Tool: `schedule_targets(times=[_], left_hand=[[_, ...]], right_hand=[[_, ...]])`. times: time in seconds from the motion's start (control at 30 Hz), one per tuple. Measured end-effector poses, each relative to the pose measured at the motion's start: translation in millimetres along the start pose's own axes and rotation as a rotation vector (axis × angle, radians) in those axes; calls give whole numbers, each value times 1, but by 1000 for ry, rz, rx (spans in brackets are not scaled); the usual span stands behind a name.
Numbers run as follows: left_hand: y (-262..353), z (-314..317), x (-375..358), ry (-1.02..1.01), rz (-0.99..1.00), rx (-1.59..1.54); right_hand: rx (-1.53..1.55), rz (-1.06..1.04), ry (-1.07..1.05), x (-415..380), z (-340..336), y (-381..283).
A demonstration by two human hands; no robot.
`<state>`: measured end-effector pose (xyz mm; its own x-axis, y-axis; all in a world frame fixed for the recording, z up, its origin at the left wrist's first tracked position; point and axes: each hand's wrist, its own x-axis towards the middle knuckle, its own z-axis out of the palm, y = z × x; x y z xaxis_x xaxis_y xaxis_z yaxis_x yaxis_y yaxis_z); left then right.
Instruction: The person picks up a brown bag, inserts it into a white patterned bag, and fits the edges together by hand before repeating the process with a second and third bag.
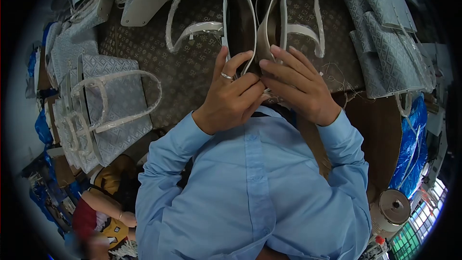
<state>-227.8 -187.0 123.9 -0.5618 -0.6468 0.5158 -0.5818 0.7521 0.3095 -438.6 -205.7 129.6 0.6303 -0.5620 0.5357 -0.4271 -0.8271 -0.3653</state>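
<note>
A bag [255,14] with a dark inside and pale edges lies in front of me at the top centre, its opening facing up. White, plastic-wrapped handles [317,24] stick out on both sides of it. My left hand [234,91], with a ring on one finger, has its fingers bent around the bag's near left edge. At the near right edge, my right hand [301,84] lies with its fingers stretched against the bag. Both hands almost meet at the near end, where the fingertips partly hide the edge.
Silvery patterned bags [118,101] with wrapped handles are stacked on the left of the brown patterned table [192,72]. More grey bags [385,43] are piled at the right. Blue plastic [409,149] hangs below them. Another person's arm [103,204] shows at the lower left.
</note>
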Motion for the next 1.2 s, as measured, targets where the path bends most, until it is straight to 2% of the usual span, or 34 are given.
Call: schedule_targets(times=[0.27,0.33,0.37,0.5,0.57,0.63,0.73,0.8,1.0,1.2], left_hand=[[-3,-4,-7,20,-37,46],[-13,-16,-10,234,-201,-128],[-21,-24,-13,294,-175,-61],[-31,-18,-30,208,-291,-179],[-35,-9,-29,109,-170,-135],[-39,-8,-24,120,-167,-172],[-43,-17,-15,162,-85,-68],[-44,-28,-13,11,0,-22],[-57,-28,-2,56,149,-65],[-64,-25,-3,103,149,-42]], right_hand=[[-41,-117,36,0,8,3],[128,-114,-10,0,9,5],[123,-111,-9,1,8,4],[-19,-37,-47,5,7,-13],[-97,11,-58,9,14,-27],[-181,113,13,15,19,-34],[-202,106,22,12,35,-36],[-214,115,21,11,36,-36],[-209,148,44,9,35,-36],[-229,126,92,5,36,-37]])
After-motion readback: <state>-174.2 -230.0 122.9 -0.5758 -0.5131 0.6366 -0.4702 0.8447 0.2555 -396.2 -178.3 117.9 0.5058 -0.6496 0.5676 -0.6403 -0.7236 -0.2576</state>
